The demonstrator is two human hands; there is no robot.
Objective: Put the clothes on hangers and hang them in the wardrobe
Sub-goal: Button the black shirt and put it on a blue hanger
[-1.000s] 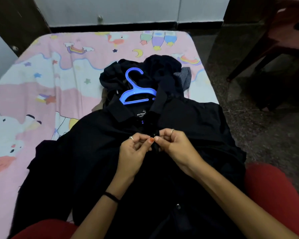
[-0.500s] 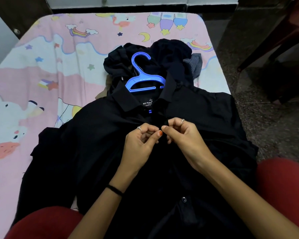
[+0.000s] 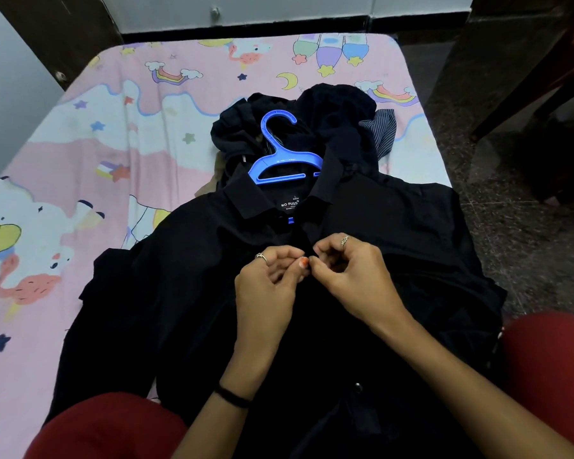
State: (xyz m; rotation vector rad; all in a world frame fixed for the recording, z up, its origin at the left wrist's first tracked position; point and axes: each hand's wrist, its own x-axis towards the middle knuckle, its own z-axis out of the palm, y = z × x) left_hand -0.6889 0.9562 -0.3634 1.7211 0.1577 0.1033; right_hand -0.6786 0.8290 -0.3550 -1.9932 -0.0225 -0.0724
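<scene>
Head view: your two hands meet at the placket of the black shirt [image 3: 186, 293], just below its collar.

Your left hand [image 3: 265, 286] and right hand [image 3: 355, 276] sit fingertip to fingertip, each with curled fingers pinching the shirt's front edge. The shirt lies spread flat on the pink cartoon bedsheet [image 3: 80, 167], its collar pointing away from you. The blue hanger [image 3: 287, 160] is already inside the shirt's neck, hook sticking out beyond the collar. Past the collar lies a pile of dark clothes [image 3: 338, 120], with a striped garment [image 3: 381, 127] at the pile's right.
</scene>
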